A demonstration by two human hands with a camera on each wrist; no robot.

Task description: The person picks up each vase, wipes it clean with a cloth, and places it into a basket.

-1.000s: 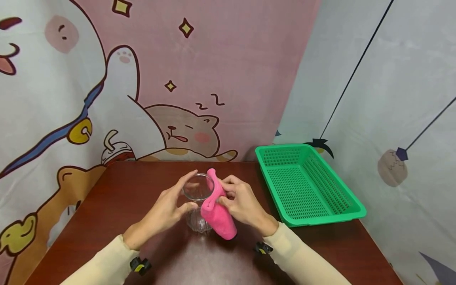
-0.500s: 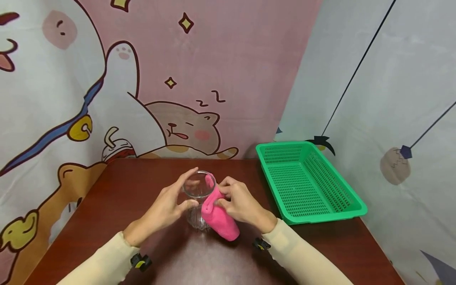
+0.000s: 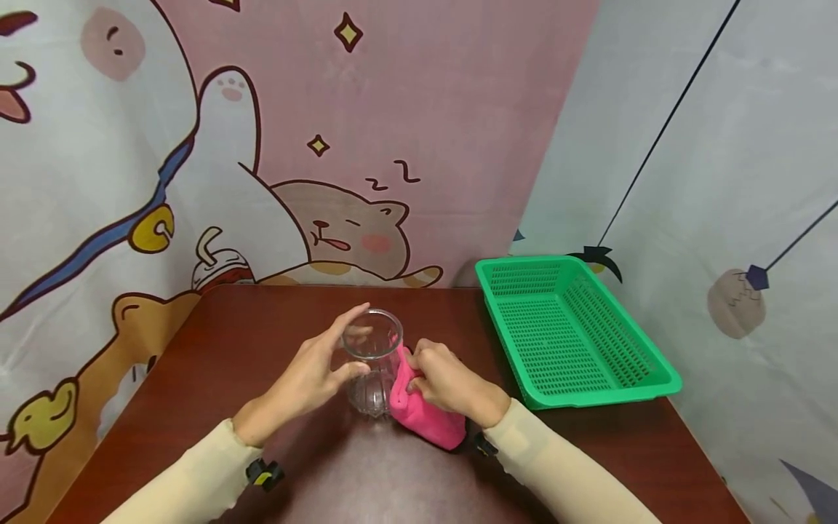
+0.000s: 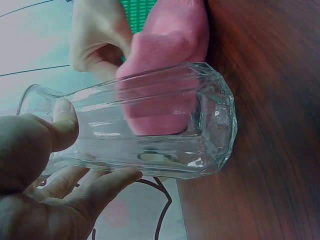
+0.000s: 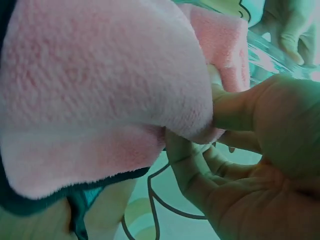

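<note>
A clear glass vase (image 3: 372,393) with a flared mouth and ribbed sides stands upright in the head view; whether its base touches the table I cannot tell. My left hand (image 3: 314,375) grips it near the neck, thumb on the near side and fingers behind. In my right hand (image 3: 452,382) is a pink cloth (image 3: 428,418) with a dark edge, pinched between thumb and fingers. It hangs against the right side of the vase, below the rim. In the left wrist view, part of the cloth (image 4: 160,100) shows behind the glass (image 4: 215,115).
A green plastic basket (image 3: 605,399) with perforated walls stands at the right of the dark red-brown table (image 3: 275,313). Cartoon-printed sheets (image 3: 458,131) hang behind the table and along its sides.
My right hand has drawn the cloth down and right, off the vase's rim to its side. The left hand keeps its grip on the vase, almost unmoved.
</note>
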